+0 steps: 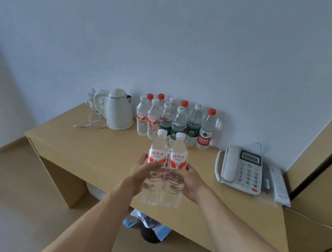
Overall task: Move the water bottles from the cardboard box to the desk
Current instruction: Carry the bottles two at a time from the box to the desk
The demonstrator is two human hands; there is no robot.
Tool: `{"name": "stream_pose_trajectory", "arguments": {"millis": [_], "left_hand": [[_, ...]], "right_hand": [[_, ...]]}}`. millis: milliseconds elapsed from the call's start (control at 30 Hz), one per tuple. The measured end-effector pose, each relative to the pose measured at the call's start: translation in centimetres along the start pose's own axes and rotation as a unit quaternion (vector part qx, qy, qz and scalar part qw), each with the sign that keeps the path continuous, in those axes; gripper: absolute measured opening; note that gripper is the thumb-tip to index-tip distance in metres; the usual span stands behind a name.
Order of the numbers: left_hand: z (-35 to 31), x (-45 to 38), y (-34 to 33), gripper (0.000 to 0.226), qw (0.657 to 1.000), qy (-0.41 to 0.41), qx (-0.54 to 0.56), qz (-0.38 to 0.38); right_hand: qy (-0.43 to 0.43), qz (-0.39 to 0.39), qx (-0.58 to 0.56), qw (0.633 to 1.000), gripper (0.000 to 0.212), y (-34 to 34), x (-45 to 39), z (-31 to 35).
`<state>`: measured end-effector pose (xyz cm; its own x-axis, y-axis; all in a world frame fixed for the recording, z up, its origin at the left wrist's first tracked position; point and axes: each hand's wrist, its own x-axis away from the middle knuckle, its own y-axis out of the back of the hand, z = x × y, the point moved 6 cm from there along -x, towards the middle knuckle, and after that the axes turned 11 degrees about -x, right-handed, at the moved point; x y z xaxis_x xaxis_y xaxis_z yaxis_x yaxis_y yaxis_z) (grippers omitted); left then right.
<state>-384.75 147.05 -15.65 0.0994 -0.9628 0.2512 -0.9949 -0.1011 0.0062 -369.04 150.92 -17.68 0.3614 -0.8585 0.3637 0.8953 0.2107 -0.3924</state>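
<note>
Much of the task appears done: a cluster of bottles (174,120) is already stood at the back of the bench (99,151), beside a kettle (119,109). The cardboard box is not seen, so what remains cannot be told. Two bottles (165,167) are held upright above the bench front, pressed together, gripped between the left hand (142,170) and right hand (193,180), fingers curled round them.

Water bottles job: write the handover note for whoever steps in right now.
Left hand and right hand press the two white-capped bottles between them, upright, above the desk.
Done: a group of bottles stands by the wall, between the kettle and the phone.
Left: set this pair down. The cardboard box is out of view, so the remaining count is unknown.
</note>
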Motion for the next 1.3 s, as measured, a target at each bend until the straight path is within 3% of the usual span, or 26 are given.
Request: {"name": "stream_pose_trajectory", "arguments": {"millis": [233,400,667,1033,1300], "left_hand": [[-1.7,-8.1,1.0,0.072,1.000,-0.004,-0.014,-0.003],[-2.1,-12.0,-0.3,0.073,0.999,-0.019,-0.027,0.034],[-2.3,-16.9,-2.8,0.079,0.982,-0.056,-0.124,0.130],[-3.1,-20.6,-3.6,0.070,0.941,-0.127,-0.287,0.124],[-2.7,-21.9,-4.7,0.067,0.930,-0.130,-0.329,0.099]], "right_hand": [[0.005,-0.022,-0.004,1.000,0.058,0.4,-6.9,3.3],[0.017,-0.055,-0.003,0.998,0.053,2.8,-9.2,4.4],[0.089,-0.106,0.083,0.987,0.079,7.4,-10.7,6.2],[0.100,-0.233,0.175,0.951,0.070,10.1,-11.5,6.7],[0.093,-0.274,0.273,0.917,0.075,10.6,-11.6,7.0]]}}
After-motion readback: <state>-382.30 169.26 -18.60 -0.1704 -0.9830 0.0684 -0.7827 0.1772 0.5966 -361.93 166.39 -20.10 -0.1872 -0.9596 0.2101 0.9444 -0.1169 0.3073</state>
